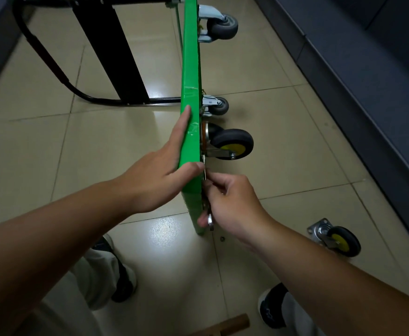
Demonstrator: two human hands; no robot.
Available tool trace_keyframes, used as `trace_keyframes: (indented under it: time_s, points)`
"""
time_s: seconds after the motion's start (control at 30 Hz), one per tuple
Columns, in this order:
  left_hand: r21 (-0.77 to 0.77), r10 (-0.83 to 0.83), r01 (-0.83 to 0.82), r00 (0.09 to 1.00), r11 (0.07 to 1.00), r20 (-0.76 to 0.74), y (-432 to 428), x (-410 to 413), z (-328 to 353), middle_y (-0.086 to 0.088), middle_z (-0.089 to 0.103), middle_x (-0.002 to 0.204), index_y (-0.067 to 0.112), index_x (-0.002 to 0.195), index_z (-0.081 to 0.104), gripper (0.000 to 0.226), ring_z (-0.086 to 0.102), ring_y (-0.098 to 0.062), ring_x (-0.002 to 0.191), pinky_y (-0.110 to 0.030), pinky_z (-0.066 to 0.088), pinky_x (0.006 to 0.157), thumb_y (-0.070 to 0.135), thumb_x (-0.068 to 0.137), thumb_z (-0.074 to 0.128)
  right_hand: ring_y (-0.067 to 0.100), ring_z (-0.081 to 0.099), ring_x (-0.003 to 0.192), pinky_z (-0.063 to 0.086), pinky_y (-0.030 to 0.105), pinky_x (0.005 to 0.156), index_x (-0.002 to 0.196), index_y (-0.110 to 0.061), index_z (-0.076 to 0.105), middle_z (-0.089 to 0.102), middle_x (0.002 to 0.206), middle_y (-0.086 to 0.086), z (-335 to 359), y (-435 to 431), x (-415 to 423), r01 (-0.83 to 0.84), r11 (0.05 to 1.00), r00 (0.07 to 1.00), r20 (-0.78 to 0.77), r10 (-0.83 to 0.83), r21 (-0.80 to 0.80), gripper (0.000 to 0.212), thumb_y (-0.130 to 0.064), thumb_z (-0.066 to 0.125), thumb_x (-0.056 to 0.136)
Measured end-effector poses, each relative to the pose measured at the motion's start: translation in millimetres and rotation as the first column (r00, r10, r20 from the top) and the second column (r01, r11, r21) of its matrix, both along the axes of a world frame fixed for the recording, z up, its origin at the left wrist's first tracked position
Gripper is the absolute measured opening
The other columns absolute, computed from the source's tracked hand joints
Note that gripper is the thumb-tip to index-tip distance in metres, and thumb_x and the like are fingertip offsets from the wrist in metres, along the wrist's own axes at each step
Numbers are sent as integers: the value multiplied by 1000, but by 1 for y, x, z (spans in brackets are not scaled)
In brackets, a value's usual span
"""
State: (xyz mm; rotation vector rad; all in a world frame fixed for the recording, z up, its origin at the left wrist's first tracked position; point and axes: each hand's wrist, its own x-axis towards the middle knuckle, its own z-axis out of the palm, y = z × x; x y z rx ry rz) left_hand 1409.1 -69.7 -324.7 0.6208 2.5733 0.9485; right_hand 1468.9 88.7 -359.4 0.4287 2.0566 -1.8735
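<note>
A green trolley platform (191, 69) stands on its edge on the tiled floor, its underside facing right. My left hand (161, 170) holds its near end, fingers straight along the left face and thumb across the top edge. My right hand (230, 204) grips a small metal wrench (210, 221) against the underside near that corner. A black caster with a yellow hub (231, 144) is fixed to the underside just beyond my hands. Two grey casters (219, 106) (223, 25) sit farther along.
A loose black-and-yellow caster (337, 237) lies on the floor at the right. A small nut (222, 238) lies by the platform's near corner. The trolley's black handle (50, 61) lies on the floor at the left. A dark cabinet base (358, 76) runs along the right. My shoes (123, 280) stand below.
</note>
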Motion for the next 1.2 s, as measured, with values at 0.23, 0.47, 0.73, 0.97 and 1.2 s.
trace_keyframes:
  time_s: [0.23,0.47,0.73,0.97,1.2]
  points:
    - [-46,-50,48,998,998,-31,1,-4,-2,4,49,130,51,149,-29,97,63,-9,77,-29,50,68,64,84,41,21,55,42,42,19,40,122,-21,70,67,77,8,9,1,-6,92,993,995,51,-88,-69,30,-17,45,107]
    - [-45,-55,53,997,998,-47,1,-3,-2,4,50,128,50,150,-28,98,62,-8,76,-27,50,68,65,84,42,15,49,40,32,21,37,118,-18,69,59,47,-11,13,6,-15,106,986,985,151,-86,-127,31,-14,40,108]
    - [-34,-52,50,997,998,-59,2,-4,-4,4,54,123,51,149,-28,99,63,-10,75,-34,54,70,70,81,41,15,48,39,34,20,39,117,-24,70,58,49,-8,8,4,-5,86,987,992,105,-73,-133,33,-17,40,107]
    - [5,-37,37,998,999,-49,2,-2,-5,2,59,115,53,149,-27,99,64,-13,70,-40,55,67,75,76,37,27,69,52,58,36,54,134,-32,60,71,86,7,-5,4,-4,-85,992,995,53,81,98,33,-24,40,108]
    - [-6,-44,44,998,999,-38,1,-3,-3,1,56,120,54,147,-29,99,64,-11,73,-37,55,69,76,76,37,21,68,46,53,27,46,145,-36,48,66,84,8,-17,1,3,-122,958,990,-37,137,261,38,-28,35,109]
